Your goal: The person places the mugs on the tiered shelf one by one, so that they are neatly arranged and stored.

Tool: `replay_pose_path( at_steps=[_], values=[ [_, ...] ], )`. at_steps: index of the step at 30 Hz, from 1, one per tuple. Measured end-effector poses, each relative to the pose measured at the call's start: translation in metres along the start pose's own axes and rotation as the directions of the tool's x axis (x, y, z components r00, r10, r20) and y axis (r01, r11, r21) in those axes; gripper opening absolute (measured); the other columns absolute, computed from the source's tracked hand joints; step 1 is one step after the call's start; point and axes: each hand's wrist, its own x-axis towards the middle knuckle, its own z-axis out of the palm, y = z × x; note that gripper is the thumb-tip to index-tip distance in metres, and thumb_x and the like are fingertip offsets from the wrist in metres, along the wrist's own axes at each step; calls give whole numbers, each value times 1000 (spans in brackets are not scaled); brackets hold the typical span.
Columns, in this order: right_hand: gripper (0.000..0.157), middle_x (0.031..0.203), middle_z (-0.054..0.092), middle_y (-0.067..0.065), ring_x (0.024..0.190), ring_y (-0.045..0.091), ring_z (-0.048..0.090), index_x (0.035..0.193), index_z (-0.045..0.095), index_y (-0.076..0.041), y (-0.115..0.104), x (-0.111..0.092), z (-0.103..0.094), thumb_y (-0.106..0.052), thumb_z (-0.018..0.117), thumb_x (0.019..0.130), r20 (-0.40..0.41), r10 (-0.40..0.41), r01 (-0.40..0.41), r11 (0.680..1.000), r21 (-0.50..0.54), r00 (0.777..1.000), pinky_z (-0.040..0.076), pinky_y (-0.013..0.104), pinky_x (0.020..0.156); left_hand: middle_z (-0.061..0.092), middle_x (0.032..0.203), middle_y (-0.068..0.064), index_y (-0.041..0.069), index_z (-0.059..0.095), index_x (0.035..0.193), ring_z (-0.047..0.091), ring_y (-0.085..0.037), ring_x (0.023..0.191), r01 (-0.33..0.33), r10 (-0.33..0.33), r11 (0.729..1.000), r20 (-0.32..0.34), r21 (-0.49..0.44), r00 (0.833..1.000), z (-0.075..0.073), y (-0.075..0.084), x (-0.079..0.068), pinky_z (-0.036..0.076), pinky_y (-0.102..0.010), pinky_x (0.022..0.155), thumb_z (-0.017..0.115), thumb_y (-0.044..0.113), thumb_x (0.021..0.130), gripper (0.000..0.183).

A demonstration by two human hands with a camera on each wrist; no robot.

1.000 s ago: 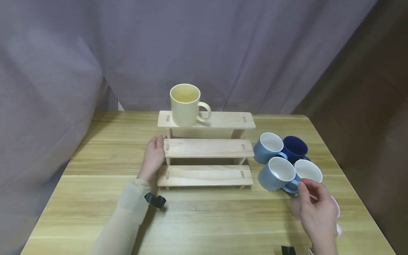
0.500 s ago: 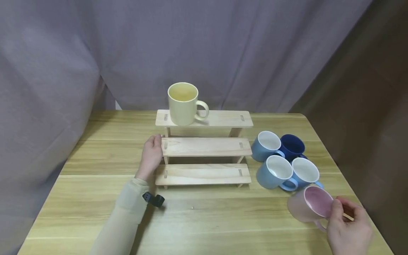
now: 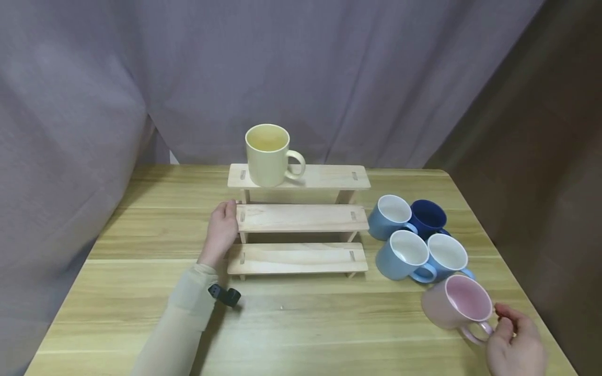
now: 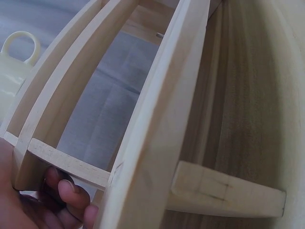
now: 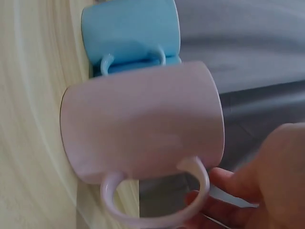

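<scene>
A three-tier wooden shelf (image 3: 301, 218) stands mid-table. My left hand (image 3: 222, 230) grips the left end of its middle tier; in the left wrist view the fingers (image 4: 71, 193) curl round the wood beneath. A yellow mug (image 3: 267, 156) stands upright on the top tier, towards the left. On the table at the right is an upright pink mug (image 3: 442, 305) with its handle (image 3: 477, 331) turned towards my right hand (image 3: 517, 342). That hand's fingers are loosely bent right at the handle; in the right wrist view some fingertips show behind the handle (image 5: 157, 222).
Behind the pink mug stand several upright mugs close together: light blue ones with white insides (image 3: 400, 258) and a dark blue one (image 3: 428, 219). Grey curtain (image 3: 301, 78) hangs behind the wooden table (image 3: 301, 334), and a brown one (image 3: 541, 156) at the right.
My right hand has moved from over the pink mug to its right side, by the handle. The pink mug's handle has swung round slightly. My left hand keeps its grip on the shelf.
</scene>
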Motion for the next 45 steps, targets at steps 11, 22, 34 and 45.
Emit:
replay_pose_path(
  at_steps=[11,22,34,45],
  values=[
    [40,121,54,35,93,16,59,129,50,5,26,8,-6,-24,38,104,312,-64,106,987,-120,948,35,19,66,41,75,-6,1,51,102,40,-17,61,0,0,1000,-2,4,1000,-1,0,0,41,-29,53,28,38,107,44],
    [43,107,53,35,79,-26,35,127,30,25,34,4,-2,-11,35,104,434,-139,97,988,117,890,36,2,65,42,76,-6,0,53,106,41,-17,61,3,-3,1000,-9,5,1000,-1,-1,0,42,-30,55,28,38,107,46],
    [28,88,61,-29,83,-18,55,102,54,6,49,4,-5,-18,40,106,498,-179,1,942,337,848,44,4,70,42,76,-7,1,52,102,42,-18,61,-6,6,1000,-15,4,1000,1,-2,0,42,-30,53,29,35,107,41],
    [24,85,71,-14,79,-5,66,88,70,-27,51,3,-4,-19,52,102,516,-125,-232,788,571,847,48,8,71,42,76,-7,0,52,102,42,-19,63,-8,9,1000,-18,17,1000,1,-4,1,42,-32,58,28,36,107,44]
  ],
)
